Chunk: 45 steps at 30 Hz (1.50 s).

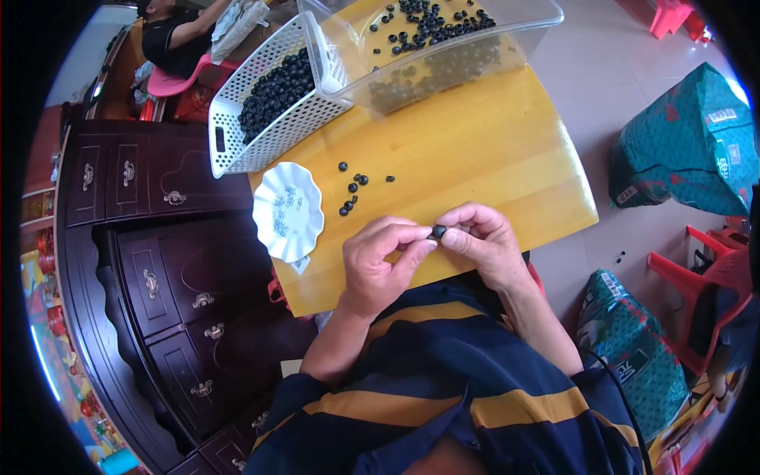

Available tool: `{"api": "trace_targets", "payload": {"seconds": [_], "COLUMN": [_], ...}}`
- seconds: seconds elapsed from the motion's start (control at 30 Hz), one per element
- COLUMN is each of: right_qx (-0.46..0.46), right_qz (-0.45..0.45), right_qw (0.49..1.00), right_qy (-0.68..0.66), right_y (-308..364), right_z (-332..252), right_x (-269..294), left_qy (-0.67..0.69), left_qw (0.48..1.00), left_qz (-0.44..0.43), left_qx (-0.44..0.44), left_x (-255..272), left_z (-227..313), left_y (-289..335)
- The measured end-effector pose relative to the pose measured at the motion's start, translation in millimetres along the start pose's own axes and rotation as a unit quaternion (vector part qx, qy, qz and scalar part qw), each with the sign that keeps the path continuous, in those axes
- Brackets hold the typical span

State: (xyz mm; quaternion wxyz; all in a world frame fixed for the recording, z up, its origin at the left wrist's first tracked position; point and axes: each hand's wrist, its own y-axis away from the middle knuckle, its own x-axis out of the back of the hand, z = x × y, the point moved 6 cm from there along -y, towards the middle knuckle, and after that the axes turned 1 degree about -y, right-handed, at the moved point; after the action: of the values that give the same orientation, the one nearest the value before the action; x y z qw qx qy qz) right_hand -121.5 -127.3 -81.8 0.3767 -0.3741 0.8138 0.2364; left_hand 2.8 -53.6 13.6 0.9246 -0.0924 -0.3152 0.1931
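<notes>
My left hand (386,257) and my right hand (487,245) meet over the near edge of a yellow wooden table (475,150). Between the fingertips sits a small rounded black piece (439,232), pinched by the right thumb and fingers. The left thumb and forefinger press together against its left side, on a tiny dark part mostly hidden by the fingers. Several loose black pieces (353,188) lie on the tabletop beyond my left hand. To their left is a white scalloped dish (289,214) with a faint printed pattern.
A white perforated basket (226,158) full of round black pieces stands at the far left. Beside it, a clear plastic bin (542,16) contains smaller black pieces. Dark wooden drawers (174,269) flank the table. Teal sacks (673,142) and a red stool (689,277) stand right; another person (170,36) sits far left.
</notes>
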Motion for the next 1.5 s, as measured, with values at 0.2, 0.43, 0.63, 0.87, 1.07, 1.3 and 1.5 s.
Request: {"api": "trace_targets", "payload": {"seconds": [0.2, 0.43, 0.63, 0.87, 1.07, 1.3, 1.5], "right_qx": [-0.004, -0.006, 0.011, -0.001, -0.020, -0.070, -0.101], "right_qz": [-0.001, 0.005, 0.003, 0.019, 0.022, -0.025, -0.013], "right_qw": [1.000, 1.000, 1.000, 1.000, 1.000, 0.997, 0.995], "right_qy": [0.008, 0.010, 0.013, 0.013, 0.001, -0.038, -0.026], "right_y": [1, 1, 1, 1, 0, 2, 4], "right_z": [-1, -2, -2, 0, 2, 4, 12], "right_x": [-1, -1, 0, 2, 3, -1, 0], "left_qy": [0.007, 0.018, 0.036, -0.003, -0.071, 0.014, 0.097], "left_qw": [1.000, 1.000, 0.999, 1.000, 0.991, 0.998, 0.985], "left_qz": [-0.006, -0.006, -0.002, -0.006, 0.009, -0.038, -0.139], "left_qx": [-0.009, -0.001, 0.005, -0.020, -0.109, -0.047, 0.018], "left_x": [1, 2, 0, 1, 1, 3, 1], "left_z": [2, 5, 3, 9, 19, 8, 5], "left_y": [0, 0, 2, -1, -2, -3, -10]}}
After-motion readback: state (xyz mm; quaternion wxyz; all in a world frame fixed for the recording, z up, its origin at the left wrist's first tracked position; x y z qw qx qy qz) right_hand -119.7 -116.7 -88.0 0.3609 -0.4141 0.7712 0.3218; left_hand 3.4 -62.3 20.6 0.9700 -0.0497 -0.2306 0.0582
